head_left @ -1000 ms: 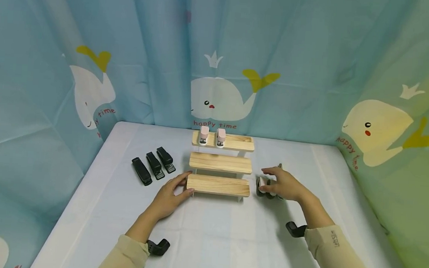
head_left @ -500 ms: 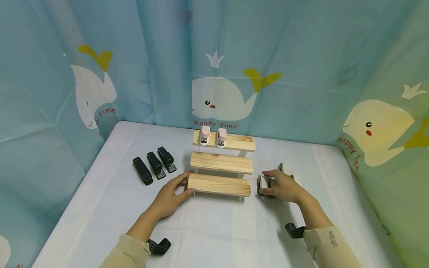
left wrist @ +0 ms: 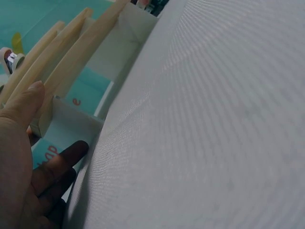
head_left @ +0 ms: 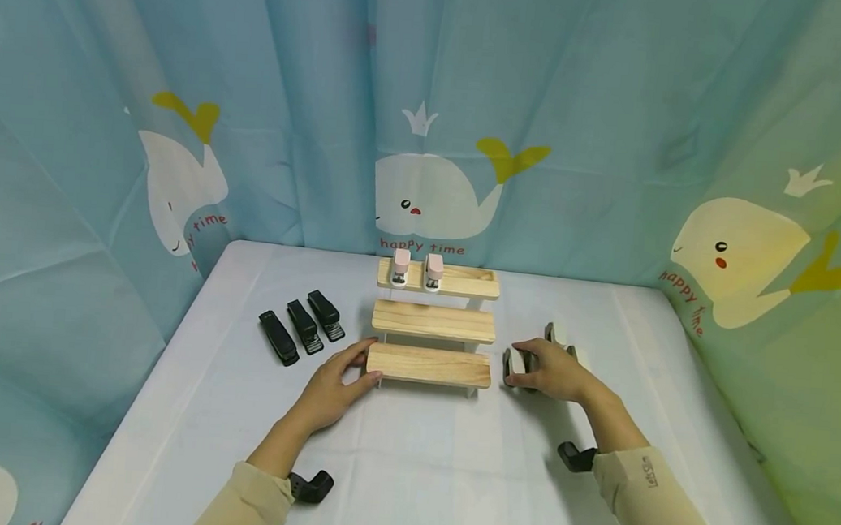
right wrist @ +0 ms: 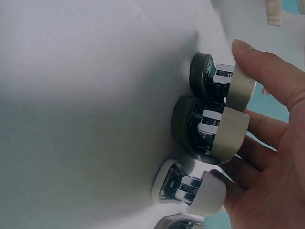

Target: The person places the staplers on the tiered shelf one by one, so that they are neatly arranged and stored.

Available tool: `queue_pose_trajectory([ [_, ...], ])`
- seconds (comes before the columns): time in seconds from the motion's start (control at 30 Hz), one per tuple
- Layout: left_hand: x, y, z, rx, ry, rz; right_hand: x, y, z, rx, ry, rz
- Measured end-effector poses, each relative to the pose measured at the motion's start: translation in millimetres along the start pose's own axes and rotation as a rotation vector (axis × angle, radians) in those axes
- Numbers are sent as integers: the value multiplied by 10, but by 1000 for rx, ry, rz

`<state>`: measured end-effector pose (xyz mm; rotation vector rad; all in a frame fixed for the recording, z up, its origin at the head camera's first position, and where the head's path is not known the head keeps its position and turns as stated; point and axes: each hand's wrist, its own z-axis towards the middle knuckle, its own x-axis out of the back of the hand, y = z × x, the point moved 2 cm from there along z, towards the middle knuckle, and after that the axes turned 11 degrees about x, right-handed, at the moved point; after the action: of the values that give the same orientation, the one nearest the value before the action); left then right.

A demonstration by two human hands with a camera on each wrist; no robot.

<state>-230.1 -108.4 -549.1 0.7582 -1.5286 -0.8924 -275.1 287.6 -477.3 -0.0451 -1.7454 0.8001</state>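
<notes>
A three-tier wooden stand [head_left: 429, 366] is at the middle of the table. My left hand [head_left: 329, 388] grips the left end of its lowest board, the thumb on the board in the left wrist view and the other fingers beside the white leg. To the right of the stand, my right hand [head_left: 559, 371] holds the leftmost beige-topped mini stapler [right wrist: 242, 89] between thumb and fingers, the fingertips hidden behind. Touching it is a second beige-topped mini stapler [right wrist: 231, 135]. A white mini stapler [right wrist: 207, 192] and another, partly cut off mini stapler [right wrist: 181, 223] stand close by.
Two pink-and-white mini staplers [head_left: 400, 268] stand on the top board. Three black staplers [head_left: 305, 325] lie in a slanted row left of the stand. A curtain [head_left: 585, 217] with whales hangs behind the white-covered table [head_left: 419, 490].
My right thumb and fingers have closed in on the leftmost mini stapler. More of the mini staplers behind the right hand now show. The left hand stays at the stand.
</notes>
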Motion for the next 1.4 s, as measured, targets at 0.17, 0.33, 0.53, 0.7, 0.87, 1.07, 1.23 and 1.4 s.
queue_pose_trajectory([
  [0.17, -1, -2, 3, -1, 5, 5, -12, -3, 10, 1, 15, -18],
  [0.33, 1, 2, 9, -8, 7, -2, -29, 14, 7, 4, 38, -25],
  [0.53, -15, -28, 22, 14, -3, 2, -54, 26, -7, 3, 57, -44],
  [0.7, -21, -33, 11, 14, 3, -4, -83, 39, -10, 7, 73, -51],
  [0.87, -24, -34, 8, 22, 4, -4, -96, 47, -16, 4, 85, -56],
  [1.07, -21, -35, 9, 17, 3, -2, -112, 39, -9, -1, 103, -46],
  [1.23, -18, -35, 13, 10, 3, -4, -128, 56, -7, -15, 114, -45],
  [1.4, -15, -34, 15, 10, 2, -2, -132, 48, -7, -15, 123, -30],
])
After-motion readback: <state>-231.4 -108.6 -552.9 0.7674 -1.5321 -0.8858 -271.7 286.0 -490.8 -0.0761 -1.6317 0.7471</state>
